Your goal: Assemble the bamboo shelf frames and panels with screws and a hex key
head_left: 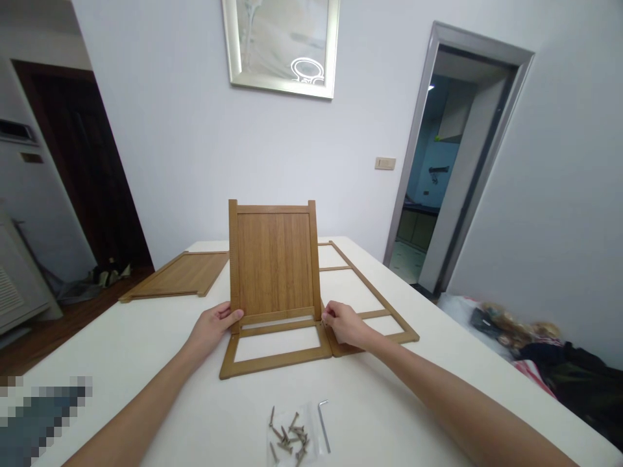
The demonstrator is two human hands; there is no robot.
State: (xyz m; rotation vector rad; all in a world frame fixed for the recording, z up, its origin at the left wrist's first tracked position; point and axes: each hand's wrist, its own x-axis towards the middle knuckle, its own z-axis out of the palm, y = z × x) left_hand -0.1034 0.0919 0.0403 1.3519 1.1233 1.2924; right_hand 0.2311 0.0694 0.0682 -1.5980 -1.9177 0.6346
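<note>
A wooden panel [273, 259] with two side posts stands upright across a flat wooden frame [277, 361] on the white table. My left hand [214, 327] grips the foot of the panel's left post, thumb in front and fingers behind. At the panel's lower right corner, my right hand [344, 323] is closed in a pinch; what its fingertips hold is hidden. Under and beyond that hand lies a second open wooden frame [384, 301]. Nearer to me are several loose screws [287, 438] on a clear plastic bag [316, 428], with an L-shaped hex key [323, 425] beside them.
Another wooden panel [182, 275] lies flat on the left of the white table [185, 415]. Behind the table is a wall with a framed picture [282, 45]. A doorway [428, 162] opens on the right, above a heap of bags and cloth [535, 344].
</note>
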